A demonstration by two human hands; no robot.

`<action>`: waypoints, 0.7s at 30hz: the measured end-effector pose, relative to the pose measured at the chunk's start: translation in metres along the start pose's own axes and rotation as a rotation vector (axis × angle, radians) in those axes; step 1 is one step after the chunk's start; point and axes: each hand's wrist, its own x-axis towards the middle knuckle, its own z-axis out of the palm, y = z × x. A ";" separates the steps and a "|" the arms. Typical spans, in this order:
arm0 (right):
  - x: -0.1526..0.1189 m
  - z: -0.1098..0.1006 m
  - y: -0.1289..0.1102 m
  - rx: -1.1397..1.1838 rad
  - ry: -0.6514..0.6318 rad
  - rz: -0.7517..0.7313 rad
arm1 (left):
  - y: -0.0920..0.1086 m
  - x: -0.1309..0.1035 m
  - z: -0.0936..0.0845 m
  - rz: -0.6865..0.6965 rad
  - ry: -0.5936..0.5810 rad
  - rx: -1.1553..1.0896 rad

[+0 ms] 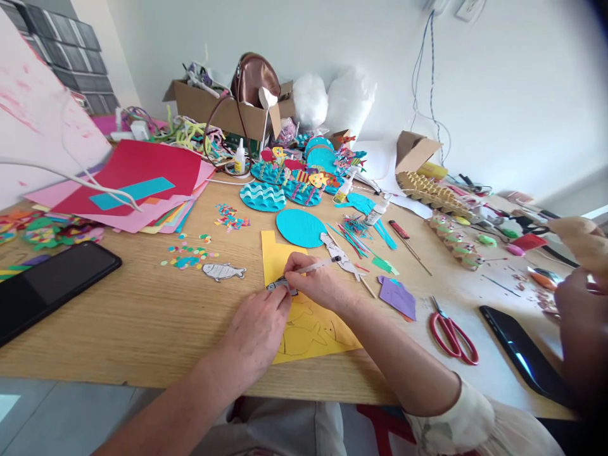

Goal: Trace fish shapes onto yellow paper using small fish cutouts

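Observation:
My right hand [316, 284] is closed around a slim white pen [320, 265] with a dark end, its tip hidden by the fingers. A grey paper fish cutout [274, 285] lies on a sheet of yellow paper [270, 250]. The fingers of my left hand [260, 326] are bent together and press the cutout down, covering part of it. Pencilled fish outlines [304, 339] show on the lower part of the sheet. Left of it rests another paper fish [223, 272]; a white paper cutout [341, 256] lies to the right, beside a thin stick.
Red-handled scissors [453, 335] and a phone [522, 354] lie at right, near another person's hand [579, 304]. A second phone [52, 288] is at left. Blue paper ovals [300, 228], glue bottles [240, 158], coloured sheets [156, 171] and a cardboard box [194, 107] stand farther back.

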 end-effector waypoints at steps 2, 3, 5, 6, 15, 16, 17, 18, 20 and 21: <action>0.000 0.001 0.000 0.018 0.007 0.000 | 0.001 0.000 -0.001 -0.011 -0.006 0.011; 0.000 0.001 0.000 0.030 0.008 -0.001 | 0.001 0.000 -0.001 -0.017 -0.009 0.014; 0.000 0.001 0.001 0.059 0.005 -0.002 | 0.001 0.000 -0.002 -0.027 -0.015 0.019; 0.000 0.001 0.001 0.072 0.002 -0.003 | 0.002 0.000 -0.003 -0.027 -0.018 0.020; 0.001 0.004 0.006 0.118 0.025 -0.001 | 0.002 -0.002 -0.004 -0.029 0.004 0.006; 0.001 0.004 0.006 0.121 0.025 -0.003 | 0.002 -0.002 -0.004 -0.029 0.006 0.003; 0.002 0.004 0.007 0.125 0.023 -0.006 | 0.002 -0.003 -0.003 -0.030 0.008 0.001; 0.002 0.004 0.007 0.128 0.024 -0.010 | 0.002 -0.003 -0.003 -0.029 0.011 0.001; 0.002 0.004 0.007 0.134 0.028 -0.014 | 0.001 -0.003 -0.002 -0.024 0.019 0.000; 0.002 0.005 0.007 0.137 0.027 -0.014 | 0.001 -0.002 -0.002 -0.022 0.024 -0.002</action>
